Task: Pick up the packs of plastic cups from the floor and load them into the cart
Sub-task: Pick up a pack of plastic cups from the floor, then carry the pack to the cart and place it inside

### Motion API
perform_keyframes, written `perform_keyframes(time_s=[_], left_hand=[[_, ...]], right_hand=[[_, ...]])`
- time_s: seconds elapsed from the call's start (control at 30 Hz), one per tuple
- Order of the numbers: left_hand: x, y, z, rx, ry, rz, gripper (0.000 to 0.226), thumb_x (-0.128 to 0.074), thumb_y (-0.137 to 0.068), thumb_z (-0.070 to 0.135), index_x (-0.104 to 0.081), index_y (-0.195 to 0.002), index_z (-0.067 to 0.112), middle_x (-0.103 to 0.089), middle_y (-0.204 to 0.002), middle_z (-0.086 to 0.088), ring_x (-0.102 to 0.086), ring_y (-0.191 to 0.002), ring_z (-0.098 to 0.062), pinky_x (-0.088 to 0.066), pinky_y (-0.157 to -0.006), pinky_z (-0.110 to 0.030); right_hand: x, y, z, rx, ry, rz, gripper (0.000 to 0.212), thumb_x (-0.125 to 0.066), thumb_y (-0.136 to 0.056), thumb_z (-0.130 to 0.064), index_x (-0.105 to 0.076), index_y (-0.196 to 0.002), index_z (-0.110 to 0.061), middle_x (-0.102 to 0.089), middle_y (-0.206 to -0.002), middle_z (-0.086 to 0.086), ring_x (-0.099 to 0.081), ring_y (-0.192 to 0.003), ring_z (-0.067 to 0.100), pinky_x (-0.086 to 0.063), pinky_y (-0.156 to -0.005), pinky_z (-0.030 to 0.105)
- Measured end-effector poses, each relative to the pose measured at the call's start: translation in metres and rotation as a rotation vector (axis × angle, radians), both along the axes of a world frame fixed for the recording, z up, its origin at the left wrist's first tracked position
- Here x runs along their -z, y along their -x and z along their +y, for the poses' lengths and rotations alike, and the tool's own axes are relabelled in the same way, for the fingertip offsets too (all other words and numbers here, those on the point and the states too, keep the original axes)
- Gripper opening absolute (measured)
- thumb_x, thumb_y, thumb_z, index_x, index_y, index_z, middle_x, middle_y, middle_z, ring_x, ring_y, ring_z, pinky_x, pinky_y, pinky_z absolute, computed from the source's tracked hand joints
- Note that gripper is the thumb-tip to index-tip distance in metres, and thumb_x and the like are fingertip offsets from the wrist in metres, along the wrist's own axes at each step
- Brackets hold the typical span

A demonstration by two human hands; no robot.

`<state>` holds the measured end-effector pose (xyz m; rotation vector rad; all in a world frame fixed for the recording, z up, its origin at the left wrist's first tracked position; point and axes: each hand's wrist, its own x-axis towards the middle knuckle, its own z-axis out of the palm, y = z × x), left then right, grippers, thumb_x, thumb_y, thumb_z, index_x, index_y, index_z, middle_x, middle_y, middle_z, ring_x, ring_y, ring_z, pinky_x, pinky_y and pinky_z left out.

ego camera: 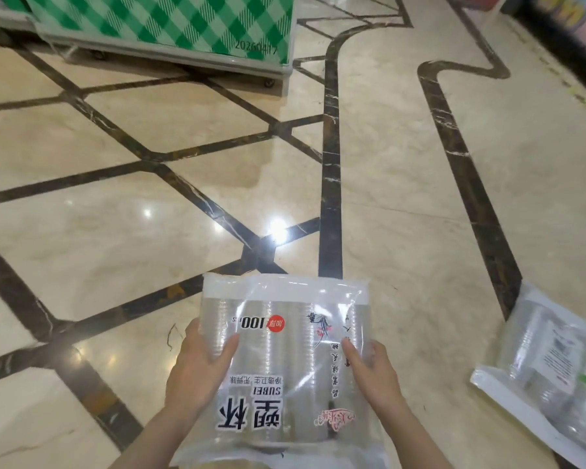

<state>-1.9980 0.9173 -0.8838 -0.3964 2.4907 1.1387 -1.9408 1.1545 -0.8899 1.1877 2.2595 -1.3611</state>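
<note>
Head view, left to right. At the upper left I am seeing the green-checked cart (170, 25) standing on small wheels on the marble floor (115, 204), which is crossed by dark inlaid bands. In the lower centre, I am holding a pack of plastic cups (285, 360) with both hands, raised off the floor and well apart from the cart; the clear wrapper is showing its printed label upside down to me. My left hand (200, 374) is gripping the pack's left edge, its fingers curled around the side and the thumb lying over the front. My right hand (374, 374) is gripping the right edge likewise, thumb pressing the wrapper. At the lower right, a second pack of plastic cups (548, 374) is lying flat on the floor, partly cut off by the frame edge.
</note>
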Motion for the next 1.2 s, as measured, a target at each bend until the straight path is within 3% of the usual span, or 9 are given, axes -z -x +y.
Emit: perform_keyframes(time_s=[0.27,0.5,0.7,0.83,0.97,1.07,1.13,1.2], left_hand=[[-0.187,0.016,0.021,0.076,-0.023,0.287,0.079,-0.05,-0.083,0.059,-0.021,-0.14,0.012,-0.044,-0.139,-0.012,-0.052,-0.117,-0.034,-0.043,-0.091,-0.042],[-0.444,-0.014,0.032,0.102,-0.109,0.459,0.078,-0.049,-0.085,0.056,-0.013,-0.142,0.017,-0.043,-0.143,-0.008,-0.05,-0.123,-0.03,-0.043,-0.098,-0.045],[-0.677,-0.068,0.031,0.137,-0.156,0.616,0.082,-0.05,-0.083,0.058,-0.013,-0.144,0.019,-0.047,-0.14,-0.004,-0.053,-0.119,-0.027,-0.045,-0.096,-0.045],[-0.801,-0.119,0.017,0.173,-0.175,0.687,0.082,-0.049,-0.082,0.062,-0.012,-0.145,0.024,-0.043,-0.143,-0.004,-0.05,-0.123,-0.028,-0.041,-0.098,-0.046],[-0.886,-0.168,0.003,0.232,-0.184,0.786,0.087,-0.044,-0.078,0.072,-0.009,-0.146,0.03,-0.029,-0.153,0.0,-0.038,-0.134,-0.028,-0.034,-0.106,-0.056],[-0.928,-0.204,-0.002,0.285,-0.253,0.848,0.091,-0.044,-0.071,0.078,-0.01,-0.143,0.033,-0.037,-0.148,-0.005,-0.049,-0.124,-0.031,-0.042,-0.099,-0.052],[-0.949,-0.231,-0.006,0.298,-0.277,0.902,0.085,-0.05,-0.079,0.066,-0.012,-0.142,0.025,-0.043,-0.142,-0.009,-0.055,-0.113,-0.031,-0.044,-0.088,-0.038],[-0.966,-0.257,-0.011,0.327,-0.308,0.949,0.074,-0.052,-0.086,0.052,-0.016,-0.142,0.019,-0.045,-0.14,-0.012,-0.053,-0.113,-0.032,-0.042,-0.086,-0.037]], right_hand=[[-0.195,0.003,0.021,0.066,-0.056,0.274,0.067,-0.058,-0.086,-0.047,-0.036,-0.139,-0.013,-0.044,-0.142,0.008,-0.041,-0.132,0.025,-0.034,-0.104,0.033],[-0.444,-0.032,0.031,0.1,-0.111,0.455,0.071,-0.058,-0.084,-0.051,-0.037,-0.138,-0.011,-0.047,-0.14,0.01,-0.045,-0.129,0.026,-0.036,-0.102,0.034],[-0.675,-0.09,0.027,0.146,-0.168,0.632,0.048,-0.06,-0.084,-0.047,-0.051,-0.117,-0.013,-0.063,-0.101,-0.001,-0.058,-0.109,0.024,-0.044,-0.089,0.032],[-0.806,-0.147,0.012,0.175,-0.215,0.717,0.061,-0.06,-0.084,-0.048,-0.044,-0.128,-0.009,-0.061,-0.114,0.003,-0.057,-0.109,0.022,-0.044,-0.091,0.033],[-0.897,-0.212,-0.002,0.227,-0.312,0.785,0.066,-0.06,-0.081,-0.054,-0.042,-0.126,-0.009,-0.062,-0.103,0.001,-0.059,-0.107,0.023,-0.045,-0.092,0.037],[-0.943,-0.266,-0.015,0.265,-0.372,0.842,0.063,-0.058,-0.083,-0.054,-0.041,-0.124,-0.01,-0.06,-0.11,0.002,-0.056,-0.1,0.02,-0.043,-0.087,0.033],[-0.965,-0.304,-0.027,0.283,-0.422,0.887,0.059,-0.056,-0.085,-0.051,-0.041,-0.124,-0.01,-0.057,-0.111,0.0,-0.051,-0.094,0.015,-0.04,-0.082,0.029],[-0.984,-0.343,-0.043,0.318,-0.469,0.921,0.061,-0.055,-0.086,-0.051,-0.039,-0.127,-0.009,-0.054,-0.109,0.0,-0.047,-0.092,0.013,-0.036,-0.078,0.026]])
